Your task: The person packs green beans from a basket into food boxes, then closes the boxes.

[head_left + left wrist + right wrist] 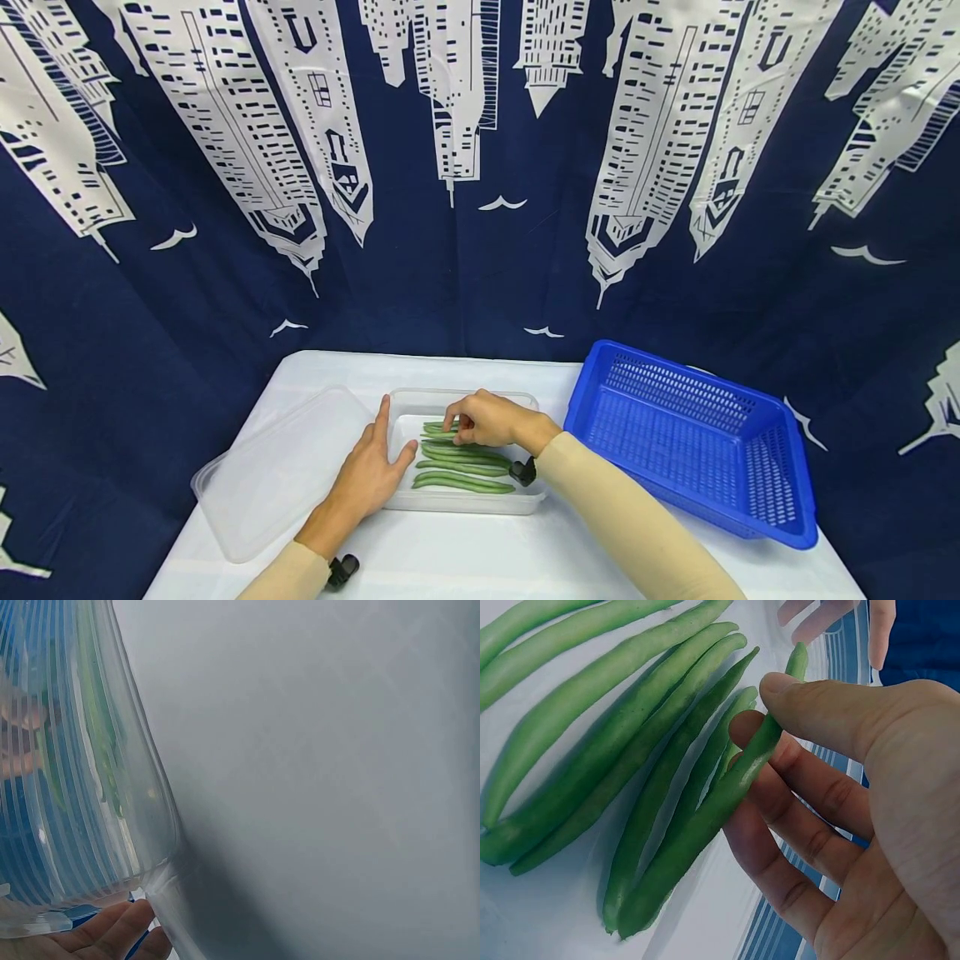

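Note:
A clear plastic container (465,502) sits on the white table, with several green beans (461,482) lying side by side in it. My right hand (489,419) is over the back of the container. In the right wrist view, its thumb and fingers pinch one green bean (718,801) near its upper end, beside the others. My left hand (369,468) is at the container's left end, fingers fairly straight and thumb spread over the rim. The left wrist view shows its fingers (124,926) by the ribbed outer wall (146,795); the thumb is hidden there.
A translucent flat lid (281,479) lies on the table to the left. To the right stands a blue perforated plastic basket (675,458), its near corner at the table's edge. Behind the table hangs a navy cloth (450,275) printed with white buildings.

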Available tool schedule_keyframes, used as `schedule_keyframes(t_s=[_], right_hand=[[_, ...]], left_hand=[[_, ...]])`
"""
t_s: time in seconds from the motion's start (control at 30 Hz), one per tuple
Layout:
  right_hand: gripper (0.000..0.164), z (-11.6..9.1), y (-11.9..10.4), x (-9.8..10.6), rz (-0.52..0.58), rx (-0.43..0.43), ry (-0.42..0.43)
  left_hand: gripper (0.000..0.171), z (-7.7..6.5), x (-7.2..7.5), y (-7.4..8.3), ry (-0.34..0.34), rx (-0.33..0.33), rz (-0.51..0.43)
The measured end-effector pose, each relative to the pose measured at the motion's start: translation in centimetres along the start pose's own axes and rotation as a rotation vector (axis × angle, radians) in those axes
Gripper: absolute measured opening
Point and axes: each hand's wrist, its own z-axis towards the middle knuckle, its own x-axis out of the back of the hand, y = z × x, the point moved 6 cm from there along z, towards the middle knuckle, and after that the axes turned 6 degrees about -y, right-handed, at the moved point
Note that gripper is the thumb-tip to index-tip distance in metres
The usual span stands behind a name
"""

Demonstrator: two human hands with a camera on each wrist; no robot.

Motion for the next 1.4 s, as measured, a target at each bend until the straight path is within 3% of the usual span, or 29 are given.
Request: schedule_keyframes(t_s=[0.9, 1.13, 1.4], right_hand=[[0.015, -1.1, -0.7, 1.0, -0.027, 0.015, 0.075], [0.017, -2.6, -1.5, 1.4, -0.059, 0.013, 0.141], [0.024, -5.7, -2.4, 1.6, -0.091, 0.022, 0.263]], left_hand=[[0.097, 0.2, -0.2, 0.0, -0.001, -0.004, -0.002], [0.097, 0.3, -0.2, -0.1, 0.002, -0.003, -0.008], [0.096, 0.1, -0.1, 0.1, 0.002, -0.011, -0.003]])
